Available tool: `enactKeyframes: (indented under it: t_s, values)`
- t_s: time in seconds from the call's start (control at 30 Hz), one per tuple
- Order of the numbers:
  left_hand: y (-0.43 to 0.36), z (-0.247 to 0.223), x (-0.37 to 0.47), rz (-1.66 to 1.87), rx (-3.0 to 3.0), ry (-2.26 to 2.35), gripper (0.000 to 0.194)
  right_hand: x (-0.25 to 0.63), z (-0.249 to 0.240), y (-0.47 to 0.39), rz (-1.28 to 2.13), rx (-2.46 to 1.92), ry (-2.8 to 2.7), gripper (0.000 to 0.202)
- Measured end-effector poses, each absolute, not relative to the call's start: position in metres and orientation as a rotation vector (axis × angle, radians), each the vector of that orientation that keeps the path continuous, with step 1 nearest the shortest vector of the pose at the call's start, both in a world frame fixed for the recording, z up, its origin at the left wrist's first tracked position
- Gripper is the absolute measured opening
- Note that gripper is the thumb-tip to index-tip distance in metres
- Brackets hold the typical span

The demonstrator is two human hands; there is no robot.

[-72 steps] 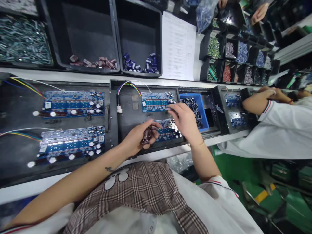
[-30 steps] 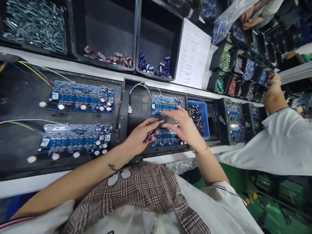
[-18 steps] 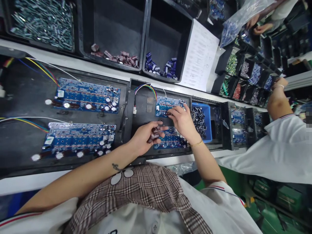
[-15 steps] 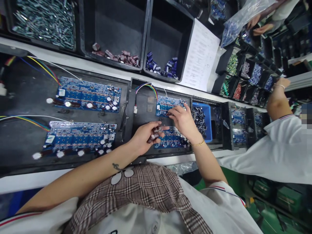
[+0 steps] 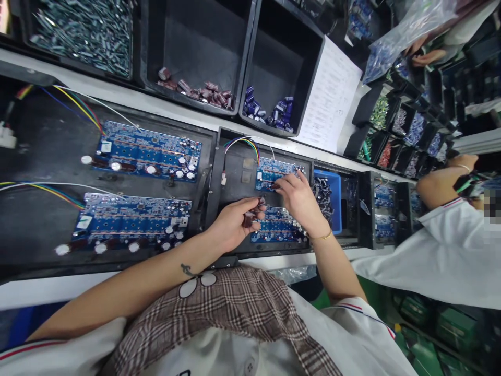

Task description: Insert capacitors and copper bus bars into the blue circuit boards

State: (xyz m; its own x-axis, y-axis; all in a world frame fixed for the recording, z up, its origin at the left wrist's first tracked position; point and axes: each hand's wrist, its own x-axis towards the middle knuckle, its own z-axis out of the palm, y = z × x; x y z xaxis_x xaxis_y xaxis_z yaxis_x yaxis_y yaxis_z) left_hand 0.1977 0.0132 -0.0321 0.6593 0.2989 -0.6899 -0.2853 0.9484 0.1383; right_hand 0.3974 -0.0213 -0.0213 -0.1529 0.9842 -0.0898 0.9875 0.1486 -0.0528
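Several brown capacitors [image 5: 249,218] are held in the curled fingers of my left hand [image 5: 234,223], above the nearer blue circuit board [image 5: 270,234]. My right hand [image 5: 298,201] pinches a brown capacitor [image 5: 275,186] at the lower edge of the farther circuit board [image 5: 270,168], its fingers covering part of that board. Coloured wires [image 5: 250,141] curve up from this board's left end to a white plug. Both boards lie in a black tray [image 5: 230,196].
To the left, two circuit boards [image 5: 146,151] carry large capacitors along their lower edges. Behind stand black bins with brown capacitors [image 5: 211,94], blue capacitors [image 5: 279,112] and small green-grey parts [image 5: 86,36]. A blue box [image 5: 337,203] sits right; a co-worker's arm [image 5: 438,180] reaches in beyond.
The camera view has shifted slightly, so the bench appears farther right. My left fingers have curled in and a capacitor now stands up at their tips. My right hand stays at the farther board.
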Motion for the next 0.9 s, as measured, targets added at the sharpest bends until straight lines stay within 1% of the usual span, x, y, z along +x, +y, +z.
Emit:
enactKeyframes:
  t_s: [0.23,0.3,0.37,0.43,0.5,0.57,0.67,0.77,0.9]
  values:
    - [0.014,-0.032,0.198,0.285,0.009,0.792,0.015,0.394,-0.016,-0.023,-0.062,1.863,2.380,0.033]
    - [0.014,-0.031,0.198,0.263,0.005,0.794,0.018,0.391,-0.011,-0.025,-0.057,1.889,2.428,0.034]
    - [0.013,-0.032,0.198,0.259,0.019,0.783,0.020,0.385,-0.004,-0.028,-0.162,2.005,2.504,0.036]
    - [0.013,-0.033,0.198,0.272,0.045,0.767,0.020,0.377,0.002,-0.030,-0.389,2.054,2.607,0.038]
    - [0.013,-0.033,0.198,0.282,0.064,0.773,0.020,0.370,0.004,-0.030,-0.526,2.052,2.657,0.031]
    - [0.014,-0.032,0.198,0.269,0.071,0.810,0.021,0.364,0.000,-0.026,-0.432,2.112,2.614,0.022]
    - [0.016,-0.031,0.197,0.229,0.071,0.854,0.021,0.362,-0.011,-0.019,-0.226,2.191,2.493,0.022]
    - [0.017,-0.029,0.197,0.226,0.057,0.860,0.019,0.363,-0.021,-0.013,-0.203,2.177,2.461,0.022]
    - [0.017,-0.028,0.197,0.247,0.057,0.882,0.022,0.363,-0.022,-0.010,-0.246,2.156,2.473,0.023]
